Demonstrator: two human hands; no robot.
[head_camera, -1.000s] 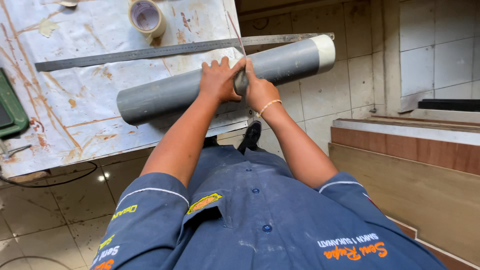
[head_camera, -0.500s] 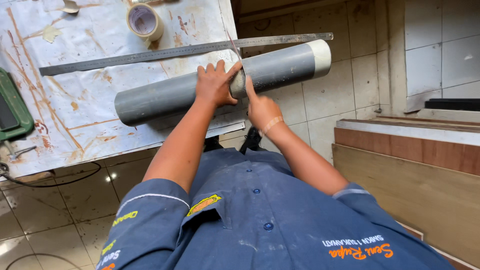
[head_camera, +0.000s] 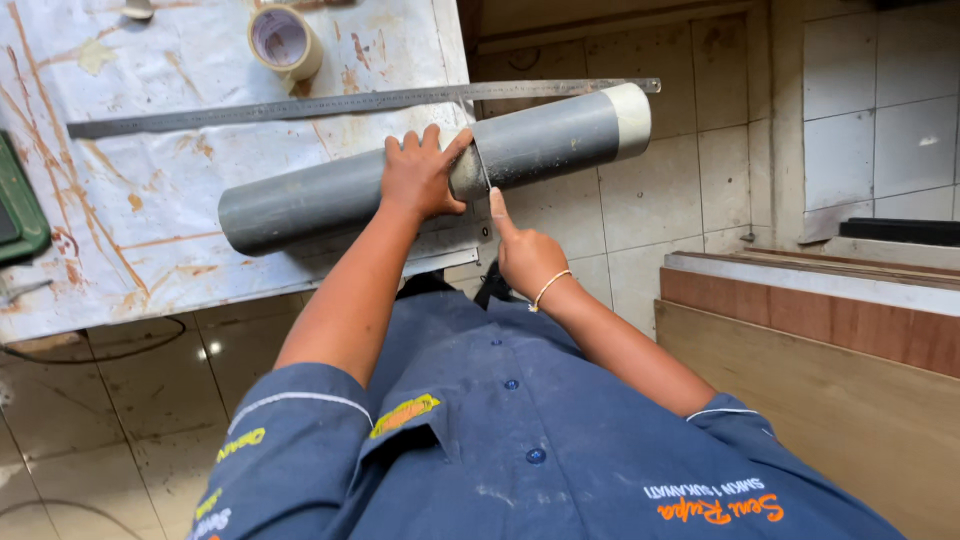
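**Right hand pulled back from pipe, left hand kept on top**

Since the earlier frame the right hand (head_camera: 525, 255) has been drawn down off the grey pipe (head_camera: 330, 195); only its forefinger now points up at the pipe's underside, beside the pale taped band (head_camera: 468, 172). Nothing is held in it, fingers loosely curled. The left hand (head_camera: 420, 178) is laid flat over the pipe, fingers spread across the top, pressing rather than clasping.

The pipe lies across the stained white table (head_camera: 130, 150), its white-capped end (head_camera: 632, 120) overhanging the table edge above the tiled floor. Just behind the pipe a long steel ruler (head_camera: 300, 105) is laid parallel; beyond that, a roll of tape (head_camera: 283, 40).

Judged for the step: downward pressure should be kept so the pipe cannot roll, and the forefinger kept tight on the band's edge.
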